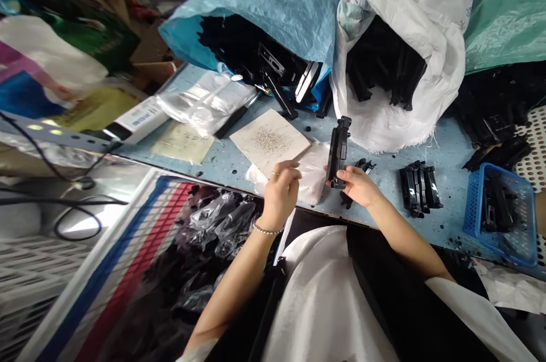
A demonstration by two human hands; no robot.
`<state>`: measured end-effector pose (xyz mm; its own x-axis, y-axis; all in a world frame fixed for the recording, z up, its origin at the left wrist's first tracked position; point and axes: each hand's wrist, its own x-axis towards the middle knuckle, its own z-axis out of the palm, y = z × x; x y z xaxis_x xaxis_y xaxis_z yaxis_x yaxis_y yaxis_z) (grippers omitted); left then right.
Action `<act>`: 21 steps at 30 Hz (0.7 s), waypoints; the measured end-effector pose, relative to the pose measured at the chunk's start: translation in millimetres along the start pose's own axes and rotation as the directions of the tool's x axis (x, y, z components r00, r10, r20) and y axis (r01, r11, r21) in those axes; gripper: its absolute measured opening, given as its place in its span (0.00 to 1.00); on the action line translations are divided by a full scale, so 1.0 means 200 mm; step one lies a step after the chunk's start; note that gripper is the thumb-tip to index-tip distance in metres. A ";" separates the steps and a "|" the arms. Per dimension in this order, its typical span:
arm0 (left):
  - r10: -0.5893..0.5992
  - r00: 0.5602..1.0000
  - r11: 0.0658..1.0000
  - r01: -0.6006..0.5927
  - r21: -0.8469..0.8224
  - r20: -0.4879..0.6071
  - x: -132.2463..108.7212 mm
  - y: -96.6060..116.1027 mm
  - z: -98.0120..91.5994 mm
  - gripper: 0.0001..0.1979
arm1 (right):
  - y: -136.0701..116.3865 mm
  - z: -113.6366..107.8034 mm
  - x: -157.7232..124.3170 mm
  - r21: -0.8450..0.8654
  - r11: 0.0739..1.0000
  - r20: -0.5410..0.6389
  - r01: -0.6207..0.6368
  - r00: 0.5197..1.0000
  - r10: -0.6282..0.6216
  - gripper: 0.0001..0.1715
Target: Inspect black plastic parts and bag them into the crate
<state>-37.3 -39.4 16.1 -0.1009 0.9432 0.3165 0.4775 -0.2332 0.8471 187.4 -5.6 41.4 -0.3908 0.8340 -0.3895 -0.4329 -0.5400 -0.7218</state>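
My right hand [358, 184] grips the lower end of a long black plastic part [338, 148] and holds it upright over the blue table [443, 151]. My left hand [281, 188], with a ring and a bead bracelet, has its fingers curled on a clear plastic bag [313, 174] lying just left of that part. A beige card [269, 142] strewn with tiny metal pieces lies beyond the left hand. Small black parts [362, 165] sit on the table just behind my right hand.
A blue sack [273, 3] and a white sack [409, 20] full of black parts stand at the back. Stacked black parts [418, 186] and a blue basket [501, 214] sit right. Clear bags [205, 101] lie left; bagged parts [213, 225] fill a striped sack.
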 end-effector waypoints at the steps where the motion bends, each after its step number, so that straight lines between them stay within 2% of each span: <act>1: 0.073 0.996 0.990 -0.079 0.118 0.054 0.00 0.01 0.01 0.09 | -0.01 -0.01 -0.01 -0.010 1.000 -0.024 0.018 1.000 -0.019 0.30; 3: 0.122 0.980 0.950 -0.161 0.268 0.159 0.02 0.02 0.02 0.18 | -0.03 -0.03 -0.04 -0.027 0.998 -0.067 0.050 0.996 -0.052 0.28; 5: 0.105 0.972 0.934 -0.169 0.316 0.211 0.04 0.03 0.04 0.22 | -0.07 -0.07 -0.10 -0.048 0.996 -0.090 0.075 0.993 -0.079 0.22; 7: 0.086 0.967 0.942 -0.157 0.296 0.241 0.05 0.04 0.07 0.25 | -0.09 -0.10 -0.19 -0.077 0.995 -0.040 0.060 0.997 -0.063 0.15; 8: 0.081 0.963 0.951 -0.151 0.269 0.256 0.06 0.04 0.08 0.26 | -0.10 -0.12 -0.25 -0.080 0.996 0.028 0.026 0.999 -0.023 0.19; 10: 0.089 0.952 0.970 -0.150 0.192 0.293 0.06 0.05 0.11 0.28 | -0.08 -0.15 -0.36 -0.043 0.992 0.223 -0.121 0.967 0.128 0.31; 12: 0.128 0.938 0.980 -0.169 0.103 0.322 0.05 0.05 0.13 0.32 | -0.02 -0.17 -0.45 0.040 0.946 0.384 -0.322 0.879 0.283 0.37; 13: 0.151 0.934 0.981 -0.183 0.070 0.323 0.05 0.05 0.14 0.34 | 0.02 -0.17 -0.47 0.090 0.909 0.422 -0.407 0.842 0.336 0.38; 14: 0.169 0.933 0.980 -0.193 0.046 0.318 0.04 0.05 0.14 0.36 | 0.06 -0.17 -0.48 0.146 0.872 0.426 -0.467 0.826 0.370 0.37; 15: 0.178 0.933 0.980 -0.198 0.033 0.314 0.03 0.05 0.14 0.39 | 0.10 -0.16 -0.47 0.205 0.844 0.399 -0.496 0.829 0.391 0.35; 17: 0.176 0.932 0.980 -0.197 0.036 0.316 0.00 0.07 0.13 0.42 | 0.16 -0.15 -0.43 0.295 0.817 0.312 -0.496 0.858 0.408 0.31; 19: 0.203 0.918 0.970 -0.235 0.057 0.340 -0.04 0.11 0.11 0.42 | 0.18 -0.14 -0.37 0.306 0.828 0.230 -0.469 0.881 0.414 0.28; 21: 0.290 0.867 0.942 -0.333 0.040 0.405 -0.10 0.17 0.10 0.41 | 0.17 -0.12 -0.32 0.235 0.881 0.132 -0.411 0.912 0.390 0.26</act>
<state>-1.9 -61.9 29.3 0.4042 0.8463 0.3471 0.5181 -0.5245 0.6756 217.4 -74.3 27.0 -0.6320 0.5349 -0.5608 -0.4120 -0.8448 -0.3415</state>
